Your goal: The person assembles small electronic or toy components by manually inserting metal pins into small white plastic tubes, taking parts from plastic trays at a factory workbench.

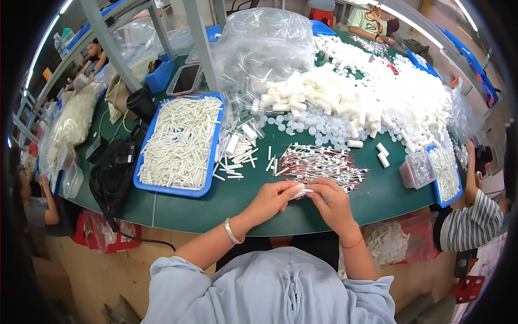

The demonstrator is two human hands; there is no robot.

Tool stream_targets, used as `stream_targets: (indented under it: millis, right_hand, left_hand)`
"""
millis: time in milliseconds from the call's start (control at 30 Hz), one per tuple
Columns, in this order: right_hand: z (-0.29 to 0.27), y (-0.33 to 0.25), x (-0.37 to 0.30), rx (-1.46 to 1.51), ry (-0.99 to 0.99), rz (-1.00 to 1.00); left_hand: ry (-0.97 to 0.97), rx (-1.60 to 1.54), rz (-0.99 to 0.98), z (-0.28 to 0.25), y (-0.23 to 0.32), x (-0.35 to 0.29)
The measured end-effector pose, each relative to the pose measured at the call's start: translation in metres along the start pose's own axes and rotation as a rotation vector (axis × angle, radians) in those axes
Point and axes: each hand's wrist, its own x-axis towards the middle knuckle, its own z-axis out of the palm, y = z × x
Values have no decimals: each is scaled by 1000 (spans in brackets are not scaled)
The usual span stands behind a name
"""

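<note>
My left hand is closed around a short white cylinder at the table's near edge. My right hand meets it there, fingers pinched on a thin white stick that points at the cylinder. Fingers partly hide both pieces, and I cannot tell whether the stick is inside the cylinder. Just beyond my hands lies a pile of small white parts with red wires. Left of that pile are loose white sticks. A blue tray full of similar white sticks stands farther left.
A large heap of white cylinders covers the far right, with translucent discs along its front. Clear plastic bags stand behind. A clear tub and a blue tray sit at right, near a person in a striped sleeve. A black bag lies left.
</note>
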Motion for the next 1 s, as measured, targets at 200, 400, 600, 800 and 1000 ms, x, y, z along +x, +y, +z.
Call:
stream_targets:
  millis: [200,400,600,800,1000]
  right_hand:
    - [-9,-6,4,-294,-191,-135]
    - [-12,-21,15,-211,-353,-147]
    - [-12,-9,22,-155,-336,-117]
    - [-9,0,21,-114,-65,52]
    - [-11,4,19,-29,-48,139]
  left_hand:
    - [8,174,-6,-8,16,-6]
    - [-40,193,-8,-8,22,1]
    - [-203,148,-100,-19,51,23]
    - [697,1378,598,-114,47,115]
    - [574,1387,548,-160,34,137]
